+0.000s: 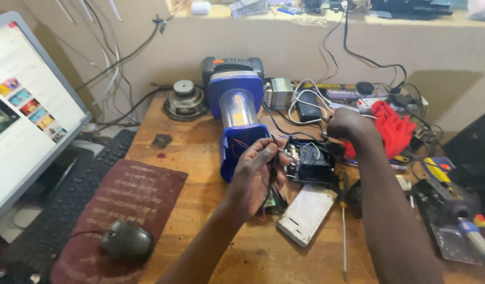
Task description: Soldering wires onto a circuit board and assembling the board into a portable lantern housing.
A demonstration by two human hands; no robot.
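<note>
Beside the blue lantern (pixel 236 118), black wires (pixel 274 152) pinched in left hand (pixel 255 176) grip, right hand (pixel 347 125) clenched

left hand (pixel 255 171) pinching, right hand (pixel 347 123) fisted

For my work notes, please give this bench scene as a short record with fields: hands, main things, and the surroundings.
left hand: raised over the table, fingers pinching thin wires
right hand: closed, knuckles to the camera; what it grips cannot be seen
between the hands: opened black box with wiring inside
behind left hand: blue lantern lying on the wooden table
near right arm: screwdriver, white panel, red cloth
left side: mouse on a red pad, keyboard, monitor
</note>
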